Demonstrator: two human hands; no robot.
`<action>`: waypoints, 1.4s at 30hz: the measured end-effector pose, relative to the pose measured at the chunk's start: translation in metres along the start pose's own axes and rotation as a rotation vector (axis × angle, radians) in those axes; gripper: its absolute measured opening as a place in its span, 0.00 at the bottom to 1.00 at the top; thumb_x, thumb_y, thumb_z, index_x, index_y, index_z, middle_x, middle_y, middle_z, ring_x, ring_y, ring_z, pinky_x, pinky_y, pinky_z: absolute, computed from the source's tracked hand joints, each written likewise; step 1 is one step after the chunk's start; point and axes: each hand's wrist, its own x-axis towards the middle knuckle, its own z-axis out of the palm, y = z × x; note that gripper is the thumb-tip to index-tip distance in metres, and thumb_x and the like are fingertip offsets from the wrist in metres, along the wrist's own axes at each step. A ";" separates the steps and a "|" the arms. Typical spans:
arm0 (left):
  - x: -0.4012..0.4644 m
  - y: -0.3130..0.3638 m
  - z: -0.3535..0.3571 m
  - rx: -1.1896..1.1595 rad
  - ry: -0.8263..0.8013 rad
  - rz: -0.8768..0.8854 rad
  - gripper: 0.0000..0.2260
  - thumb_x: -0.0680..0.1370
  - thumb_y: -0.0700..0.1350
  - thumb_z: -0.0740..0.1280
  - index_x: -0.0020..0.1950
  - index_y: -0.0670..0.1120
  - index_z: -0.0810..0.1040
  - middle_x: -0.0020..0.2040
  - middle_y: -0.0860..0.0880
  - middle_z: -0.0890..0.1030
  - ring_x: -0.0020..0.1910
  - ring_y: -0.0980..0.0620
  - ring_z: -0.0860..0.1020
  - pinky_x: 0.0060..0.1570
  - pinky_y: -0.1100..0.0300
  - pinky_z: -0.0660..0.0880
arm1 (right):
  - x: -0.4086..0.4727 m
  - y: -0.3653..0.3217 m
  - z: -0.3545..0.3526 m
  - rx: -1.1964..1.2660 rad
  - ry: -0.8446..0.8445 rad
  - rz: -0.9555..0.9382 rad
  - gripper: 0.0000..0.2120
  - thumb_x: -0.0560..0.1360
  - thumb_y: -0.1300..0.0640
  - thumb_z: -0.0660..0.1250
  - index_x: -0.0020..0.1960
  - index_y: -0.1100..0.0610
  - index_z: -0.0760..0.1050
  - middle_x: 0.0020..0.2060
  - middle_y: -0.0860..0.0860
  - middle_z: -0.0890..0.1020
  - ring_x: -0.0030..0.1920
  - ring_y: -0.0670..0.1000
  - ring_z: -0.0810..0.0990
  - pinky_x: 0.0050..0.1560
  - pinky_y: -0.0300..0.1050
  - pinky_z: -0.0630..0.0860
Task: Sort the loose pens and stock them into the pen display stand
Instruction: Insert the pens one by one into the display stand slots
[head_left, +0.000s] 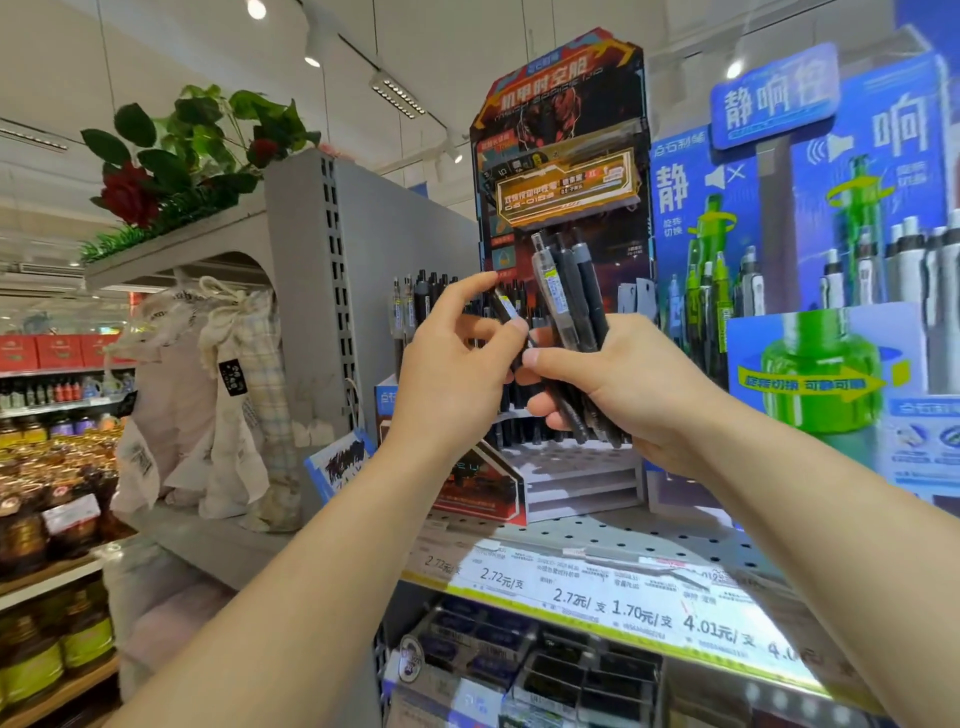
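- Forearms reach up from the bottom of the view, both hands raised in front of the shelf (597, 530), above its front edge where the price labels (613, 605) run.
- Right hand (623, 384) is wrapped round a bundle of pens (571, 296), dark barrels fanned upward, its fingers (550, 364) curled round the lower ends.
- Left hand (452, 364) pinches one pen (506, 306) between thumb and forefinger, right at the edge of the bundle — whether that pen is fully free of the bundle I cannot tell.
- Behind both hands stands the pen display stand (563, 156), set toward the back of the shelf, with rows of dark pens already standing in it at its left side (421, 299).
- Lower stepped tiers of the stand (576, 473) appear unfilled from here.
- Step in hand, as I read it: sorting, picking a single pen out of the loose bunch.
- Next move calls for drawing that pen clear, checking its type against the standing rows, then carrying it over to a matching slot and lowering it in upright.
- Right hand should hold the bundle firm meanwhile, so nothing slips out.
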 end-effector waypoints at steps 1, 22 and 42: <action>0.000 0.000 0.001 -0.013 0.005 -0.011 0.19 0.79 0.50 0.68 0.69 0.59 0.71 0.40 0.58 0.82 0.38 0.62 0.81 0.38 0.62 0.74 | 0.000 -0.001 -0.001 -0.026 -0.011 0.004 0.02 0.78 0.59 0.71 0.49 0.53 0.82 0.40 0.52 0.88 0.36 0.51 0.87 0.34 0.42 0.81; 0.004 -0.015 0.040 0.491 -0.075 0.307 0.22 0.80 0.44 0.66 0.71 0.58 0.64 0.40 0.55 0.78 0.33 0.55 0.77 0.38 0.51 0.78 | 0.014 -0.007 -0.015 -0.130 0.513 -0.212 0.06 0.79 0.55 0.68 0.44 0.51 0.75 0.27 0.47 0.77 0.24 0.45 0.78 0.27 0.40 0.75; 0.021 -0.013 0.047 0.676 -0.536 -0.047 0.39 0.79 0.47 0.61 0.81 0.58 0.38 0.42 0.45 0.82 0.35 0.46 0.81 0.38 0.49 0.81 | 0.005 -0.011 -0.014 -0.035 0.383 -0.124 0.08 0.80 0.59 0.69 0.46 0.48 0.74 0.39 0.52 0.83 0.33 0.48 0.86 0.31 0.40 0.81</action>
